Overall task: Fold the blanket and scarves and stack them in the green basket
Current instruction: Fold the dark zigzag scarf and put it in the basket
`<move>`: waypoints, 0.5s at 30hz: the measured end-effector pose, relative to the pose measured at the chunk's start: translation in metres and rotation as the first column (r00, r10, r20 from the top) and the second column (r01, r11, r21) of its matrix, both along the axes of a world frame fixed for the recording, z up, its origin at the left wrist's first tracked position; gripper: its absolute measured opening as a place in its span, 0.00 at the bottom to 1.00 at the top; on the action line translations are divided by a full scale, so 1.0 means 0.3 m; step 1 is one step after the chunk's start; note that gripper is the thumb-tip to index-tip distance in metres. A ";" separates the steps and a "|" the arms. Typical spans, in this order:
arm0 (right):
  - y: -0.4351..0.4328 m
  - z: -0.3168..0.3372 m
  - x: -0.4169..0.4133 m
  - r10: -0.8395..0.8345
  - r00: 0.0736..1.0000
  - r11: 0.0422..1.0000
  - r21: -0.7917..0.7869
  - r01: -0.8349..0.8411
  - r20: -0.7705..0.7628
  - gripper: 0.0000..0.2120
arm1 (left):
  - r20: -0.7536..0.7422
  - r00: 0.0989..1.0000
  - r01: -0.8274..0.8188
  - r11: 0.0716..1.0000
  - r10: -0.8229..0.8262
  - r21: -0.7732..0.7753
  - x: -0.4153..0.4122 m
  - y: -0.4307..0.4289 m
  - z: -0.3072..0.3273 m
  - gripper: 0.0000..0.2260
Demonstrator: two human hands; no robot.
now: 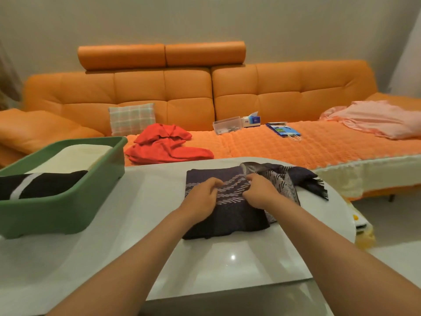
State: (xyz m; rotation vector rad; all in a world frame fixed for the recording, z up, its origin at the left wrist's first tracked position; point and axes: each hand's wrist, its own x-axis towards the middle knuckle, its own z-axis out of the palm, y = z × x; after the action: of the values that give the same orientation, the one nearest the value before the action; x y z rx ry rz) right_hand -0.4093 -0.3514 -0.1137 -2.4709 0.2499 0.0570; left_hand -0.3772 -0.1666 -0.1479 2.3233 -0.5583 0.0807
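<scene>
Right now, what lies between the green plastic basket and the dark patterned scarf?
Head view: only bare white tabletop separates the green plastic basket from the dark patterned scarf.

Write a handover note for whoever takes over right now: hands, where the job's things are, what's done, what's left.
Left hand and right hand: both on top of the navy scarf, fingers curled into its fabric.
The navy scarf lies half folded on the white table. Loose fringed fabric is bunched at its right.
Green basket, table's left side: holds the folded cream blanket and a folded black striped scarf.
Left: finish this fold and put the scarf in the basket. The red cloth on the sofa is unfolded and may be next.
</scene>
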 end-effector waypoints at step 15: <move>-0.014 -0.007 0.044 -0.045 0.998 0.976 -0.213 0.035 -0.041 0.32 | 0.170 0.985 -0.109 0.767 0.000 0.632 0.009 0.180 -0.051 0.21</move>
State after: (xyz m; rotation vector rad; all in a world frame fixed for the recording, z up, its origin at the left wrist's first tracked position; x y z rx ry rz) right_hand -0.3960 -0.3556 -0.1158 -2.6785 0.3411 0.0727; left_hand -0.3746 -0.1125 -0.1633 3.0293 -0.6752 0.1210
